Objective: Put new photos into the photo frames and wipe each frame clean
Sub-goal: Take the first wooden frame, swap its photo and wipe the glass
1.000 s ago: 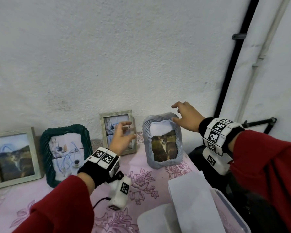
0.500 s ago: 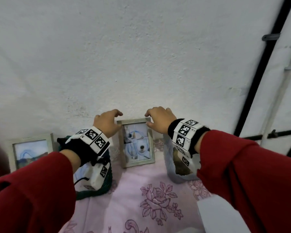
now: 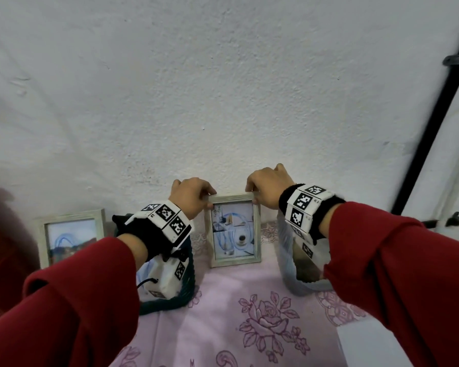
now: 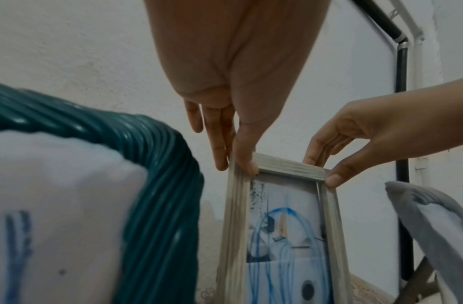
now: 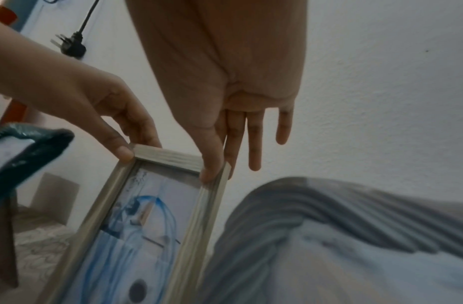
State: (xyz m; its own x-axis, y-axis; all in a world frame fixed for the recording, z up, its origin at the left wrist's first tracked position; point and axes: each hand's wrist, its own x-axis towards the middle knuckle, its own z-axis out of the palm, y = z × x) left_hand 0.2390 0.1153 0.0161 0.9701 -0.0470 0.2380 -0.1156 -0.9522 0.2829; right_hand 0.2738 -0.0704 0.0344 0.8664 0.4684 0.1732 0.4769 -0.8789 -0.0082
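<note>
A pale wooden frame (image 3: 233, 231) stands upright on the bench against the wall, holding a blue-toned photo (image 3: 233, 231). It stands between a dark green ribbed frame (image 4: 157, 185) and a grey ribbed frame (image 5: 355, 226). Further left stands another pale wooden frame (image 3: 41, 242).

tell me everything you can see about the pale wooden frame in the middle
The pale, whitewashed wooden photo frame is rectangular, stands upright in portrait on the pink floral tablecloth near the white wall, and holds a blue-and-white picture. The left hand pinches its top left corner, the right hand its top right.
</note>
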